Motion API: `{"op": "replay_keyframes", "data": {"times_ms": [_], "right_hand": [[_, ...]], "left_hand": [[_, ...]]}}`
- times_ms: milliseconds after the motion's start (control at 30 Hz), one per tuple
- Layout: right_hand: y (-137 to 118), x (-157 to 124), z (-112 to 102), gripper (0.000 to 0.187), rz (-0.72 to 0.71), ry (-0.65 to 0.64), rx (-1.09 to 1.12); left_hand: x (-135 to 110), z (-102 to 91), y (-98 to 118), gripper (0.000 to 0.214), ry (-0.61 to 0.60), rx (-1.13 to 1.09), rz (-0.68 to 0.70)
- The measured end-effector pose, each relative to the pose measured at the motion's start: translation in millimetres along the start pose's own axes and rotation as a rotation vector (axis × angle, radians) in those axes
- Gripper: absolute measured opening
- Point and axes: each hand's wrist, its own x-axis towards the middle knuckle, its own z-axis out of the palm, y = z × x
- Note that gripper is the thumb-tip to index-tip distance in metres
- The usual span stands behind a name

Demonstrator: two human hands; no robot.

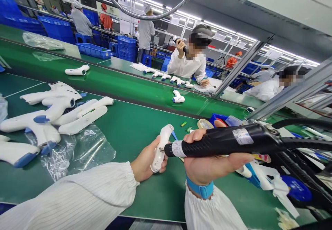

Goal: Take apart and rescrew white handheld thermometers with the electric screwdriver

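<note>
My left hand [145,161] is closed around a white plastic gun-shaped housing [165,137], like that of a forehead thermometer, tilted above the green table. In my right hand [204,169], which wears a blue wrist strap [201,189], lies a black electric screwdriver [220,140], held almost level. Its tip points left and meets the lower part of the housing; the exact contact point is too small to make out. Just beyond the housing lie a thin blue strip [174,135] and small green parts [183,123].
Several white-and-blue housings [44,126] are heaped at left beside a clear plastic bag [90,147]. A green conveyor belt [124,91] crosses behind, carrying a housing [178,96]. Tape [204,123], cables [301,143] and loose parts crowd the right. A co-worker [189,57] sits opposite.
</note>
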Motion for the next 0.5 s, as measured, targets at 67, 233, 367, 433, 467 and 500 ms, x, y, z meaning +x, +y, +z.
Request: {"op": "replay_keyframes", "data": {"times_ms": [67, 233, 367, 433, 467, 500], "right_hand": [[2.0, -0.4, -1.1, 0.058, -0.01, -0.015, -0.03], [0.3, -0.2, -2.3, 0.059, 0.019, 0.003, -0.055], [0.6, -0.2, -2.7, 0.054, 0.033, -0.006, 0.032], [2.2, -1.1, -3.1, 0.054, 0.031, -0.038, 0.071], [3.1, -1.7, -3.2, 0.054, 0.033, -0.054, 0.084], [3.9, -2.5, -3.2, 0.053, 0.037, -0.066, 0.092]], "left_hand": [[0.3, -0.5, -0.2, 0.041, -0.002, -0.008, -0.004], [0.3, -0.5, 0.8, 0.04, 0.018, -0.01, -0.007], [0.1, 0.2, 0.1, 0.04, 0.029, -0.007, -0.007], [0.0, 0.4, -1.7, 0.04, 0.034, -0.006, 0.002], [-0.1, 0.5, -2.7, 0.04, 0.038, -0.006, 0.012], [-0.3, 0.6, -3.8, 0.04, 0.043, -0.007, 0.022]]}}
